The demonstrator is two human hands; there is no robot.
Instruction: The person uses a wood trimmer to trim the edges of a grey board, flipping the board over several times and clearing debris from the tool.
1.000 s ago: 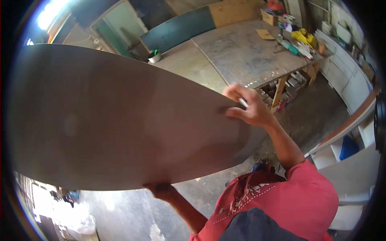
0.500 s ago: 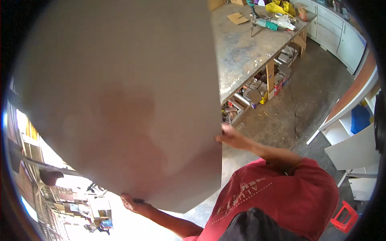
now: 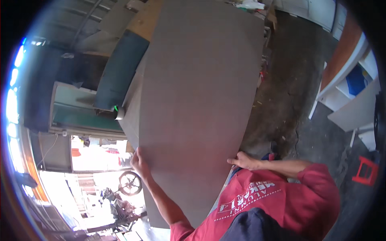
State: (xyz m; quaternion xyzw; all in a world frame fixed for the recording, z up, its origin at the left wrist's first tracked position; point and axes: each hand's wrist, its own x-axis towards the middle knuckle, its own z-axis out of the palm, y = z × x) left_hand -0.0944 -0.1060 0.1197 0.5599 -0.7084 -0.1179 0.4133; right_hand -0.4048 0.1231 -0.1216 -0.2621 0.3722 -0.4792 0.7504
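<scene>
I hold a large flat grey-brown board (image 3: 197, 96) that fills the middle of the view and reaches far away from me. My left hand (image 3: 138, 162) grips its left edge near the close end. On the opposite edge, my right hand (image 3: 243, 161) clamps the board just above my red shirt. The board covers most of the workbench beneath it.
A grey workbench (image 3: 130, 116) shows at the board's left edge, with a small white cup (image 3: 119, 113) on it. A dark green panel (image 3: 118, 74) leans behind. White cabinets (image 3: 354, 100) and a red stool (image 3: 366, 170) stand at right. A bright doorway (image 3: 96, 152) opens at left.
The board has swung round and now lies lengthwise away from me over the bench. Both hands have shifted to its near end, one on each side edge.
</scene>
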